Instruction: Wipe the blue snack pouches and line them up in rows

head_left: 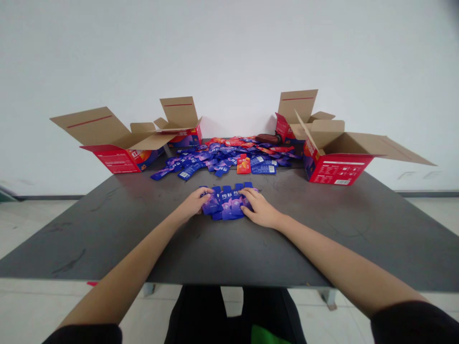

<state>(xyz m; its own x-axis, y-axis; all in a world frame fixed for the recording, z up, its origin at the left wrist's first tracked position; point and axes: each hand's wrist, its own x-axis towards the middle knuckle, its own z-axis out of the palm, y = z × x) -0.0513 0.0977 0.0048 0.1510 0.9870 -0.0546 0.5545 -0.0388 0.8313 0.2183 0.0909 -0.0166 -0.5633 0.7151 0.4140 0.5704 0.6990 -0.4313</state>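
In the head view, several blue-purple sachets (pixel 226 204) with white print lie overlapping in a small row on the table in front of me. At the row's left end, my left hand (pixel 196 201) is closed on sachets, its fingers bent over the edge. My right hand (pixel 261 209) grips the right end, thumb and fingers on the sachets there. Behind the hands spreads a heap of blue sachets (pixel 211 157), with red ones (pixel 236 141) towards the back. One orange-red sachet (pixel 243 165) lies at the heap's front edge.
Open red cartons stand around the heap: front left (pixel 120 160), back left (pixel 186 137), back right (pixel 283 128) and front right (pixel 337 167). Their flaps stick out widely. A dark brown object (pixel 268 138) lies behind the heap. The grey table (pixel 229 258) ends close to my body.
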